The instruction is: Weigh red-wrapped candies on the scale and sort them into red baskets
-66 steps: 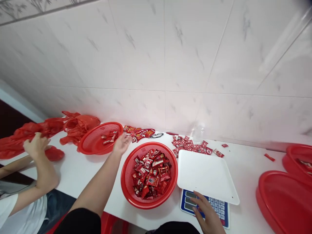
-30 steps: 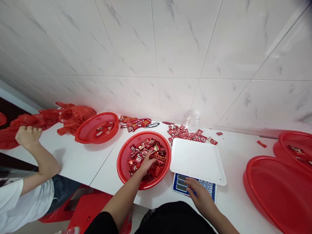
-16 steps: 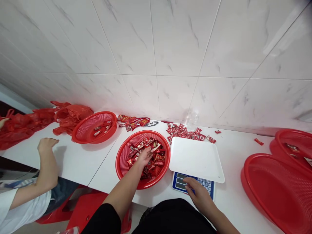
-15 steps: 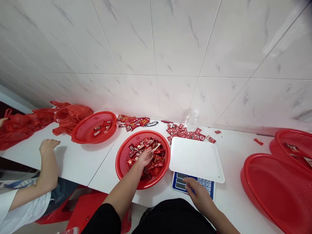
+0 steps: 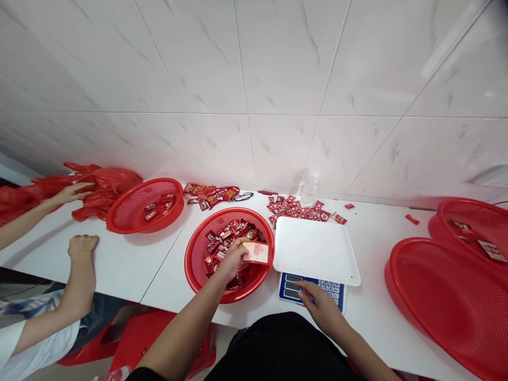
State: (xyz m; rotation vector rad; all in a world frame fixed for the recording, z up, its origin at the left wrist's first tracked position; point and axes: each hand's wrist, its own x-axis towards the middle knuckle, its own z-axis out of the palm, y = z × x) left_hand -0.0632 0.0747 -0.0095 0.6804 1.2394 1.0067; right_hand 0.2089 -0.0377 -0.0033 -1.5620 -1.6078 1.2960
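Note:
My left hand [image 5: 234,258] pinches a flat cream packet [image 5: 257,252] with pinkish-red print and a red edge. It hangs over a round red plastic basket [image 5: 190,264] holding many small red-wrapped sweets [image 5: 222,241]. My right hand [image 5: 322,309] hovers at the blue keypad of a digital scale [image 5: 291,292], its thumb and index finger apart and nothing between them. Whether a fingertip touches the panel, I cannot tell. On the scale sits a bare white tray [image 5: 315,248].
Small red packets [image 5: 296,209] lie behind the tray, beside larger red packets [image 5: 214,197]. Another red basket [image 5: 115,214] with a few pieces stands left, near red plastic bags [image 5: 115,182]. Large red baskets [image 5: 391,286] occupy the right. Another person's forearm [image 5: 81,286] rests on the table.
My left hand has lifted slightly, and the packet now shows its broad printed face. My right hand stays by the scale. At the left, another person's hand reaches over to the red bags.

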